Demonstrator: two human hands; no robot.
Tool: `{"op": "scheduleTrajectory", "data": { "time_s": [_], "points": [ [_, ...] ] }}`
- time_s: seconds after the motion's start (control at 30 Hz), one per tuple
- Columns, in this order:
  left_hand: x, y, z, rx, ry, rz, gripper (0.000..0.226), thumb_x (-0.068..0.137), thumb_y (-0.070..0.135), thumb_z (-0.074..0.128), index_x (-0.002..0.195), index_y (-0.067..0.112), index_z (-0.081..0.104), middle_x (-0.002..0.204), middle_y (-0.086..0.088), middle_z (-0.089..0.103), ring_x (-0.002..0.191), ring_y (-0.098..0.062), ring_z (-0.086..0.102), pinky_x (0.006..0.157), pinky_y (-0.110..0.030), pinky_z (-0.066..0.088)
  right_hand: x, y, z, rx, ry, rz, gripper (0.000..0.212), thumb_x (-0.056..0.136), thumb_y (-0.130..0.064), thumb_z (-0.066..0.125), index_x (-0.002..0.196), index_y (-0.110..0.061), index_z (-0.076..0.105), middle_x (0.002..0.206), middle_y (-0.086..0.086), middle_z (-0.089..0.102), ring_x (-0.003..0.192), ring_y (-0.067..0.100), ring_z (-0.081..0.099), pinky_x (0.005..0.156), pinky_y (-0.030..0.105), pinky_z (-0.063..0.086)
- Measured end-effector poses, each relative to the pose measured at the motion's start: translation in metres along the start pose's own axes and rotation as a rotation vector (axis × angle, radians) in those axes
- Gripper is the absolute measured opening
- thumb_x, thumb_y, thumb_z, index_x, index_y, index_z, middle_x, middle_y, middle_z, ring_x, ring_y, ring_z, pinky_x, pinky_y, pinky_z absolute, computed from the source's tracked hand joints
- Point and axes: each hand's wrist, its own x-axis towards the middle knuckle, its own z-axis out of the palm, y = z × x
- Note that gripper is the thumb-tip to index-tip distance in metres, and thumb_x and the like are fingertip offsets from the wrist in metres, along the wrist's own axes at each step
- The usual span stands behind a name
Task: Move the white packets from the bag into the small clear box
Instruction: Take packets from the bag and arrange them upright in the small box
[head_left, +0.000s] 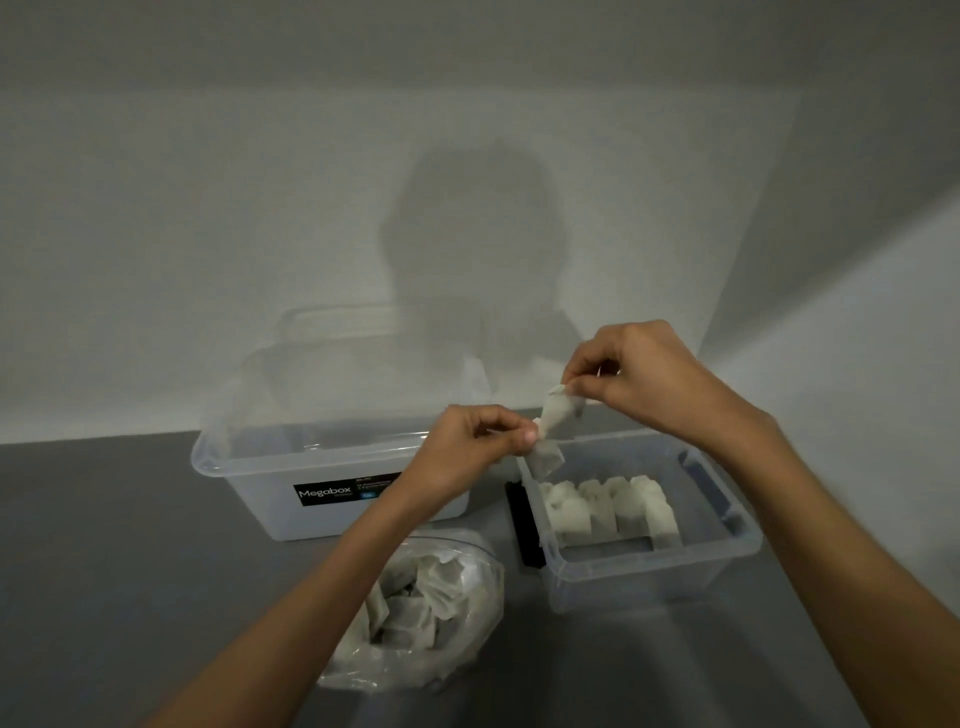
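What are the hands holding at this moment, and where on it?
Two joined white packets: the right hand pinches the top end, the left hand pinches the narrow join; the lower one hangs free.

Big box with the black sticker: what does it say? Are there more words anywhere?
"Megabox": white letters on the black label on the front of the big clear box.
Smaller print right of it on that label: too blurred to read.
The small clear box and the bag: no writing shows.
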Motion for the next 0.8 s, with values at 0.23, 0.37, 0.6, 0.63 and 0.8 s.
{"op": "scheduleTrajectory", "data": {
  "time_s": [0.23, 0.37, 0.6, 0.63, 0.8],
  "points": [
    [0.051, -0.013, 0.058, 0.436, -0.159, 0.011, 0.019, 0.083, 0.010, 0.070, 0.101, 0.011, 0.068, 0.081, -0.001, 0.070, 0.069, -0.005, 0.063, 0.069, -0.016, 0.052, -0.017, 0.075, 0.022, -0.229, -0.152, 0.158, 0.011, 0.083, -0.012, 0.066, 0.084, -0.019, 0.075, 0.087, 0.000, 0.070, 0.077, 0.018, 0.064, 0.073, 0.036, 0.056],
    [0.071, -0.037, 0.100, 0.595, -0.301, -0.063, 0.018, 0.084, 0.009, 0.066, 0.102, 0.009, 0.066, 0.086, -0.008, 0.072, 0.071, -0.013, 0.065, 0.076, -0.029, 0.054, -0.025, 0.114, 0.057, -0.235, -0.351, 0.229, 0.017, 0.079, -0.002, 0.061, 0.078, -0.013, 0.073, 0.084, 0.004, 0.069, 0.079, 0.021, 0.064, 0.075, 0.035, 0.055],
    [0.089, -0.084, 0.142, 0.784, -0.368, -0.196, 0.015, 0.083, 0.005, 0.067, 0.098, 0.004, 0.070, 0.107, -0.014, 0.068, 0.100, -0.027, 0.064, 0.087, -0.033, 0.051, -0.029, 0.158, 0.111, -0.178, -0.532, 0.312, 0.018, 0.081, 0.003, 0.057, 0.078, -0.009, 0.070, 0.093, 0.009, 0.070, 0.083, 0.024, 0.063, 0.080, 0.031, 0.050],
    [0.091, -0.089, 0.145, 0.804, -0.352, -0.207, 0.014, 0.083, 0.006, 0.067, 0.097, 0.004, 0.070, 0.106, -0.014, 0.068, 0.100, -0.028, 0.064, 0.087, -0.036, 0.052, -0.028, 0.161, 0.116, -0.168, -0.538, 0.318, 0.018, 0.081, 0.003, 0.057, 0.078, -0.007, 0.071, 0.093, 0.009, 0.069, 0.080, 0.023, 0.062, 0.079, 0.032, 0.050],
    [0.097, -0.102, 0.153, 0.978, -0.272, -0.219, 0.019, 0.089, 0.012, 0.061, 0.107, 0.007, 0.063, 0.112, -0.015, 0.064, 0.102, -0.029, 0.062, 0.086, -0.039, 0.053, -0.023, 0.173, 0.135, -0.135, -0.540, 0.336, 0.018, 0.080, 0.003, 0.058, 0.078, -0.006, 0.074, 0.089, 0.011, 0.070, 0.080, 0.027, 0.066, 0.082, 0.039, 0.055]
  ]
}}
